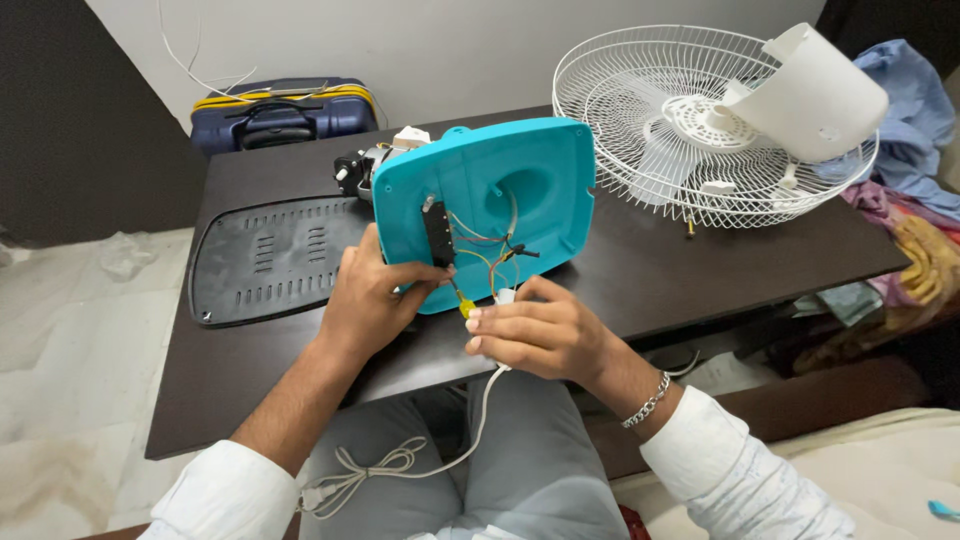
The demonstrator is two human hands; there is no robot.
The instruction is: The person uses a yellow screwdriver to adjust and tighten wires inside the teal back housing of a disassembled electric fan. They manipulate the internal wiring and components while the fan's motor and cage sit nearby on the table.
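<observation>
A turquoise plastic fan base stands tilted on its edge on the dark table, its hollow inner side toward me. Coloured wires and a small black switch block show inside it. My left hand grips the base's lower left edge, thumb near the switch block. My right hand pinches the white power cord and a yellow connector at the base's lower edge. The cord trails down across my lap. A fan motor sits behind the base.
A black vented bottom plate lies at the table's left. A white wire fan guard with blades and a white housing rests at the right. A blue suitcase stands behind the table. Crumpled clothes pile up at far right.
</observation>
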